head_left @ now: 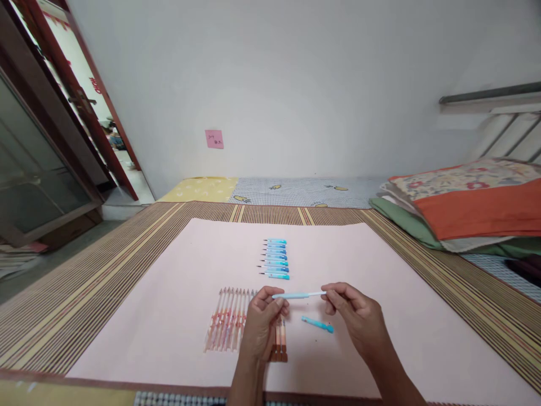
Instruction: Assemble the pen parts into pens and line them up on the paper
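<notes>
- Left hand (264, 322): the forearm comes up from the bottom edge near centre. The back of the hand faces the camera with the knuckles up. The fingers are curled in, and the thumb and fingertips pinch the pale blue left end of the pen (298, 295).
- Right hand (355, 317): the forearm enters from the lower right and angles in toward the left hand. The wrist is roughly straight and the palm is turned down and inward. The thumb and forefinger are closed on the white right end of the pen, and the other fingers are loosely folded beneath.
- The pen is held nearly level between the two hands, raised just above the pink sheet (380, 270), with only its middle stretch showing.
- Teal piece (316, 324): lies loose on the sheet just below the pen, between the two hands. Neither hand touches it.
- Row of clear barrels (228, 324): laid side by side on the sheet. The left hand is in front of the right end of the row and covers part of it. I cannot tell whether it touches the row.
- Row of blue tips (275, 258): stacked in a neat column farther up the sheet, well apart from both hands.
- Striped mat (84, 282): lies under the sheet.
- Folded bedding (473, 208): piled at the right.
- Pink note (214, 138): on the wall.
</notes>
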